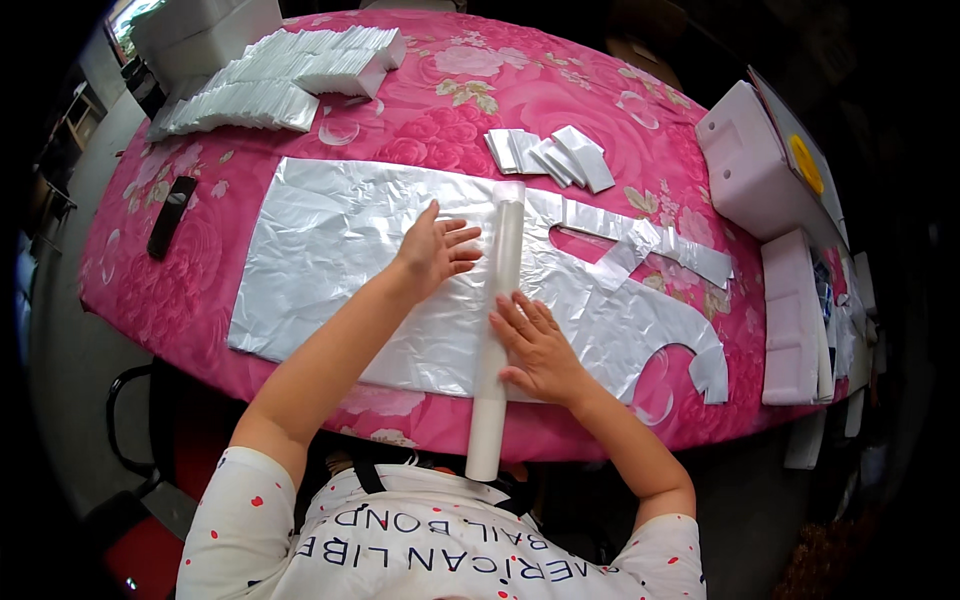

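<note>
A shiny, whitish plastic sheet [340, 250], shaped like a disposable apron with cut-out straps at its right end, lies spread and wrinkled on the table. Across it rests a long white roll [486, 425], its near end reaching past the table's front edge. My right hand [535, 350] lies with fingers spread against the roll's right side, touching it. On the other side, my left hand [438, 252] is over the sheet with its fingers apart, close to the roll but holding nothing. Whether that hand touches the sheet is hard to tell.
A pink flowered cloth [430, 405] covers the table. Rows of folded white plastic packets [290, 75] stand far left by a white foam box [205, 30]. Several more folded packets [550, 157] lie beyond the roll. A dark strip-shaped object [172, 218] sits left; foam boxes [745, 150] stand right.
</note>
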A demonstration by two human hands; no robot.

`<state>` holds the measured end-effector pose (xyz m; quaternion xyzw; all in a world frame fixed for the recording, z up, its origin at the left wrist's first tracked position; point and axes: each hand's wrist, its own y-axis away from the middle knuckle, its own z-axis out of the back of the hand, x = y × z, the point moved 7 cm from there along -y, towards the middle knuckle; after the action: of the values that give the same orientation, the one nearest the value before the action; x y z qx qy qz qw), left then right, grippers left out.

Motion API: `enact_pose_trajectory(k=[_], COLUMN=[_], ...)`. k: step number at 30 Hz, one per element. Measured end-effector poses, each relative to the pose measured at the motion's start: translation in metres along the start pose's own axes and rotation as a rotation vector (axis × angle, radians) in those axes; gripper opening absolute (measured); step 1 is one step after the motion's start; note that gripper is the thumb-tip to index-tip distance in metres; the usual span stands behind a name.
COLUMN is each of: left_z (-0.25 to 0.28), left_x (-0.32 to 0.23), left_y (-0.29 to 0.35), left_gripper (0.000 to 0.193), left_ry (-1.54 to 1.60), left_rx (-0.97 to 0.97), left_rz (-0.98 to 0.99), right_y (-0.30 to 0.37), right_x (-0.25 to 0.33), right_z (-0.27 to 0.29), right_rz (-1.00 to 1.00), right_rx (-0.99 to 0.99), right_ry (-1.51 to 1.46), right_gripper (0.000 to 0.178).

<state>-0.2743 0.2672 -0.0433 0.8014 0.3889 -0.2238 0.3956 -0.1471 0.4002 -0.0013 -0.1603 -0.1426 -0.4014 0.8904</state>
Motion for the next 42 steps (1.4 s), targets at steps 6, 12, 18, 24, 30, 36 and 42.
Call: enact_pose_trajectory(k=[6,12,18,24,30,36,42], left_z=[0.123,0.231,0.246,0.179,0.199,0.120,0.087], left_x=[-0.064,-0.081,-0.047,-0.038,-0.023,0.011,0.018], left_y=[0.101,0.227,0.283,0.281,0.269,0.259,0.231], left_gripper=[0.066,0.062,0.045,0.080,0.065,0.079,0.067], left_ry=[-0.169,-0.269,-0.628,-1.733,-0.864,0.558,-0.150], left_rx=[-0.284,-0.532,-0.534,-0.840,-0.455,0.461,0.186], left_rz=[-0.191,-0.326,-0.452,-0.296,-0.272,-0.105,-0.008], right_y=[-0.110,-0.158,-0.205,-0.260,-0.250,-0.226,-0.176], right_x=[0.158,0.159,0.149,0.190,0.165,0.140,0.098], right_z=[-0.058,-0.047,-0.093,-0.144,-0.137,-0.077,-0.043], right_rz=[0.518,0.510,0.454,0.280,-0.227,-0.444,-0.528], right_rx=[0.179,-0.004,0.077,0.019,-0.343,-0.204,-0.412], right_ry=[-0.356,-0.414,-0.066,-0.091,-0.542,-2.065,-1.707], right_gripper=[0.072,0.049,0.059,0.059,0.092,0.060,0.055])
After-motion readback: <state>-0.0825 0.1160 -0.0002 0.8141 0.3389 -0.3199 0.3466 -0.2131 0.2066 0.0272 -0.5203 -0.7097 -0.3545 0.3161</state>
